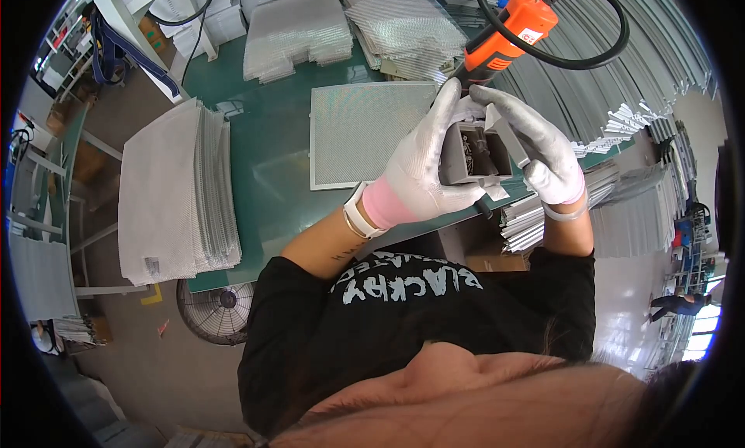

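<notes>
Both my hands wear white gloves with pink cuffs. My left hand (423, 165) is closed around the left side of a small grey open-topped box (452, 161), its thumb along the near edge. On the box's other side, my right hand (549, 141) grips the right wall with bent fingers. Inside the box lie dark small parts (481, 152), too small to name. White scraps like torn paper or tape stick out at its rim. The box is held up over the right part of the green table (272, 207). Just beyond my fingertips hangs an orange and black power tool (508, 33).
A framed mesh panel (365, 130) lies flat beside my left hand. Stacked mesh panels (174, 192) stand at the table's left, with more sheets (299, 29) at the back. Long metal strips (605, 68) pile up at right. A floor fan (221, 308) sits below the table's edge.
</notes>
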`<state>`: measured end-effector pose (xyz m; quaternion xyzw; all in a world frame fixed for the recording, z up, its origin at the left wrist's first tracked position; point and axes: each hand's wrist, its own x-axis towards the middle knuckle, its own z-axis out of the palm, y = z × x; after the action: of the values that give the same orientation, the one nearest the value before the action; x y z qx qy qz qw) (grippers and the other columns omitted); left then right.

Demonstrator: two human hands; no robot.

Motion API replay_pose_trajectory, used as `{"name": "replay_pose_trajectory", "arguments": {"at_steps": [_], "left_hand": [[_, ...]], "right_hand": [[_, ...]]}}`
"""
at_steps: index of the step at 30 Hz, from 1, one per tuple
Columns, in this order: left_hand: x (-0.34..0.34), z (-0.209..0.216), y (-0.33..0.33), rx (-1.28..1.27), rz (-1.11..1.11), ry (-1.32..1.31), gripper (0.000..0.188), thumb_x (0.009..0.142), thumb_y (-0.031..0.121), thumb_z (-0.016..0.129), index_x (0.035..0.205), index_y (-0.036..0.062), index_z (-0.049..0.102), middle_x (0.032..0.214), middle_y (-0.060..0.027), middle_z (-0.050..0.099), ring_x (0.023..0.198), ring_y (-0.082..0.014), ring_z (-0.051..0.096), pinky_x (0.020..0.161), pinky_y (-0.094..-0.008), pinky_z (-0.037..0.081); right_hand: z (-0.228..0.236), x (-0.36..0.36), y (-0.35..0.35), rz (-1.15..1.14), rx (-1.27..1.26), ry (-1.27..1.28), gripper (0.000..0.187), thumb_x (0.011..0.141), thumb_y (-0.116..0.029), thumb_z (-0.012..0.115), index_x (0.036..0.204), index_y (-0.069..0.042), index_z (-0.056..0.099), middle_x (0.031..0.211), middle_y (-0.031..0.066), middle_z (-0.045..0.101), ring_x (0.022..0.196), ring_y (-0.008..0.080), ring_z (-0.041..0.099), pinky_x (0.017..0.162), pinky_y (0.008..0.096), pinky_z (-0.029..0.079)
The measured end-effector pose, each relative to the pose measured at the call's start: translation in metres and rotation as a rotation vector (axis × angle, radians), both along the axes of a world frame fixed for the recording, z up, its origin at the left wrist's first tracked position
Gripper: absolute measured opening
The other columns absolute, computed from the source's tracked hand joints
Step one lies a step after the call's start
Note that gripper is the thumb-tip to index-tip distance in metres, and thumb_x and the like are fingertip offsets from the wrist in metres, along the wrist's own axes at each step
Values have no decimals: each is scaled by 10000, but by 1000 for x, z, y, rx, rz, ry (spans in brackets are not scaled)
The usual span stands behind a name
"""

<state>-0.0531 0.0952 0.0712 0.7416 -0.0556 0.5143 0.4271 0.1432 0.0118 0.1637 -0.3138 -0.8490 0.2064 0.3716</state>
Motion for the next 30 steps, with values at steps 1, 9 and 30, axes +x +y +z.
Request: {"name": "replay_pose_trajectory", "arguments": {"at_steps": [1,9,30], "left_hand": [[0,-1,0,20,18,-3,1227,718,76,859,1594,14,2,1399,-228,501,1266,-323,564,1057,-428,464],[5,3,-1,36,-23,-82,1226,709,69,876,1587,-7,24,1479,-239,432,1356,-330,492,1087,-432,435],[-4,0,-9,-351,-407,-160,1002,799,2,628,1600,0,25,1539,-231,375,1453,-310,369,1178,-403,291]], "right_hand": [[2,0,0,-2,0,0,716,1026,-442,525,1538,19,329,1516,311,388,1380,418,441,1137,500,335],[17,-6,-1,-13,188,-282,639,1029,-387,512,1464,72,417,1439,327,463,1343,485,457,1110,545,351],[-12,-14,-3,-127,185,-155,601,964,-352,573,1421,32,498,1533,306,363,1430,467,357,1182,529,252]]}}
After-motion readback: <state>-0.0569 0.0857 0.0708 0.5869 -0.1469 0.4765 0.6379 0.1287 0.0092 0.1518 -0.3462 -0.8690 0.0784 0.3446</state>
